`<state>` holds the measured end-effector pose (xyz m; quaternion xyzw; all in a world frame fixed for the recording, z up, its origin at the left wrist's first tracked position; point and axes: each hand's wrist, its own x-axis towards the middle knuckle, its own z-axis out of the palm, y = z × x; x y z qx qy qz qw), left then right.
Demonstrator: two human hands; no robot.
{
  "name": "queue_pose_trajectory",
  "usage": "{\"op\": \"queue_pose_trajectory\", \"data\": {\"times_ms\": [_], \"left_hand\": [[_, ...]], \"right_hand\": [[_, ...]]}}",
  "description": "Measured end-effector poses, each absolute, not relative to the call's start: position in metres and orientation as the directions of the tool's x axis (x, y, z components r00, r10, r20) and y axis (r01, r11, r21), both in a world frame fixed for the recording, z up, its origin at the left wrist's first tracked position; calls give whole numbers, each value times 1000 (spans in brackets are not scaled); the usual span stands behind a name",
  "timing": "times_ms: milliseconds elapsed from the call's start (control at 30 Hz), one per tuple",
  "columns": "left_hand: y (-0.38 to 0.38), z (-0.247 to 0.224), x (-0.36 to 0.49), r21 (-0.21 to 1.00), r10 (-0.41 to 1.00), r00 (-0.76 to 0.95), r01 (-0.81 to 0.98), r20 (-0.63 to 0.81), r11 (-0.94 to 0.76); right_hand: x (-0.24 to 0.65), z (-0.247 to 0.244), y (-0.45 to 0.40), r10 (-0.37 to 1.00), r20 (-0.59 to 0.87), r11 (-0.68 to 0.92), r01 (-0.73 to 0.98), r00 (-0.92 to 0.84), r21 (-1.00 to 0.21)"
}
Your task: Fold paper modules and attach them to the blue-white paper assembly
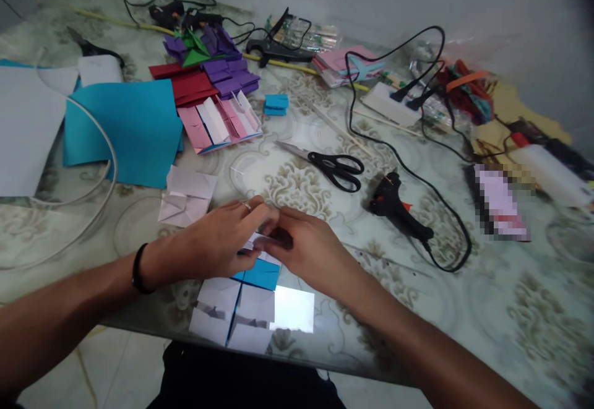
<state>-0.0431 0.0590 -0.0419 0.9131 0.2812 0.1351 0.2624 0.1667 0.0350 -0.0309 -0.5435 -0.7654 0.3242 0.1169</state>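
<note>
My left hand (232, 231) and my right hand (309, 245) meet over a piece of folded paper (256, 273), white above and blue below, near the table's front edge. The fingers of both hands are closed on its upper white flap, and they partly hide it. A dark band circles my left wrist, and a ring sits on a finger of that hand. Just below lies a white folded paper piece (234, 313) with a blue line down its middle. Up and left of my left hand rests another white folded paper (188, 195).
Black-handled scissors (331, 164) and a corded glue gun (401, 208) lie beyond my right hand. Blue sheets (123, 130) are at the left. Red folded papers (185, 84), purple folded papers (229, 78) and a power strip (390, 104) lie farther back.
</note>
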Motion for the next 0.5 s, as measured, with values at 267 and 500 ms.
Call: {"op": "queue_pose_trajectory", "data": {"times_ms": [267,500], "left_hand": [[59,-43,-44,574,580,809,431,97,-697],[58,-42,-44,566,585,806,441,91,-696]], "right_hand": [[165,-32,42,886,-191,233,762,-423,-604],[190,-24,38,895,-76,253,640,-440,-726]]}}
